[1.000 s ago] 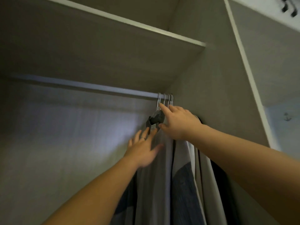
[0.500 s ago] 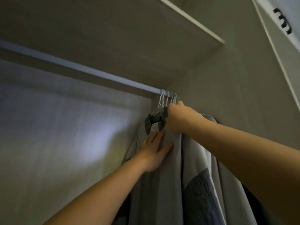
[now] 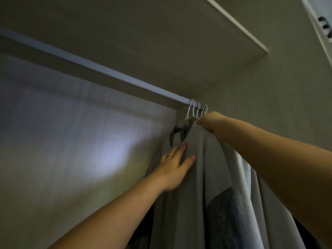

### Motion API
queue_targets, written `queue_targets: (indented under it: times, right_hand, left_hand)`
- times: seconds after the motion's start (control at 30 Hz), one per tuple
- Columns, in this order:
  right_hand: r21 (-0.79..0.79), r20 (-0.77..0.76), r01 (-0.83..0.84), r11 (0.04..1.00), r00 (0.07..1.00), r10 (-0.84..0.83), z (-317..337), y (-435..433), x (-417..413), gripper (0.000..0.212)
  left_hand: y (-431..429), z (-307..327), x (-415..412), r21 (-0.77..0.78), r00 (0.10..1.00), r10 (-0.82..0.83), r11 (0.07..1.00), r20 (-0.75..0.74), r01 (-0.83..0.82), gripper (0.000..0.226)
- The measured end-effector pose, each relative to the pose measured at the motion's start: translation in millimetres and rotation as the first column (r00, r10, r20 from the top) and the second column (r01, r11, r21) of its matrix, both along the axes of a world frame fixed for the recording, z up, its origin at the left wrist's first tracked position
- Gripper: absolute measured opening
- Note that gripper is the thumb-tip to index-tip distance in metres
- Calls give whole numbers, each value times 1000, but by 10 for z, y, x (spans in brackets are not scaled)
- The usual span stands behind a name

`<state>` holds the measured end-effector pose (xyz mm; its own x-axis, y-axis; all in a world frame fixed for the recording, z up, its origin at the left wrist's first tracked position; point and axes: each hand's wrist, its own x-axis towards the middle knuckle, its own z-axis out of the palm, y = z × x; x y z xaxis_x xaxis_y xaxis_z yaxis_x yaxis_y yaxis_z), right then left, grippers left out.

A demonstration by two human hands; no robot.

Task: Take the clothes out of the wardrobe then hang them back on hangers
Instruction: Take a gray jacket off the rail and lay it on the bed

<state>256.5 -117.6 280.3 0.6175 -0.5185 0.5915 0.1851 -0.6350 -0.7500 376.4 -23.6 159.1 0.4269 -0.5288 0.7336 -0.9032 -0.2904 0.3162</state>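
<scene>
Several white hangers [image 3: 196, 109] hang bunched at the right end of the wardrobe rail [image 3: 100, 69]. Grey clothes [image 3: 201, 177] drape down from them, with a dark grey collar [image 3: 181, 129] at the front and a dark blue patch lower down. My right hand [image 3: 212, 122] grips the top of the grey garment just under the hanger hooks. My left hand [image 3: 175, 167] lies flat with straight fingers against the front of the same garment, below the collar.
A shelf [image 3: 233, 24] runs above the rail. The wardrobe side wall [image 3: 269, 96] stands right behind the hangers. The pale back panel [image 3: 71, 141] fills the left. A door edge with a dark handle [image 3: 325, 27] shows at the top right.
My right hand has curled onto the top of the garment by the hooks. My left hand has moved up onto the cloth. The camera has tilted up and closer.
</scene>
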Motion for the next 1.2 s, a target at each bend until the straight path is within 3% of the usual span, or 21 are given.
queue_targets:
  times: [0.2,0.37,0.47,0.73,0.83,1.0,1.2]
  right_hand:
    - [127,128,-93,987,989,77,-66,22,140,36]
    - [124,225,-104,987,971,74,-51,62,170,39]
    - [77,278,-109,991,957,84,2,56,89,28]
    - [-231,254,101,968,966,-41,-195,-166,-550,34]
    - [-429,260,282,858,948,-182,-220,-331,-1018,37]
    - [-631,337,550,547,829,-446,-271,-714,-1878,30]
    - [-678,462,705,205,627,-628,-348,-1138,-3123,29]
  left_hand:
    - [-14,-22,-35,-5,999,-32,999,-36,31,73]
    - [32,27,-56,-15,1000,-3,1000,-6,3,76]
    - [51,76,-79,-44,999,33,999,34,-31,76]
    - [-33,29,-356,-233,953,42,972,301,30,82]
    - [-96,96,-557,-356,924,131,934,359,6,83]
    - [-406,244,-1017,-417,927,212,906,309,-68,78]
    - [-1082,327,-1931,-462,946,51,880,319,108,82]
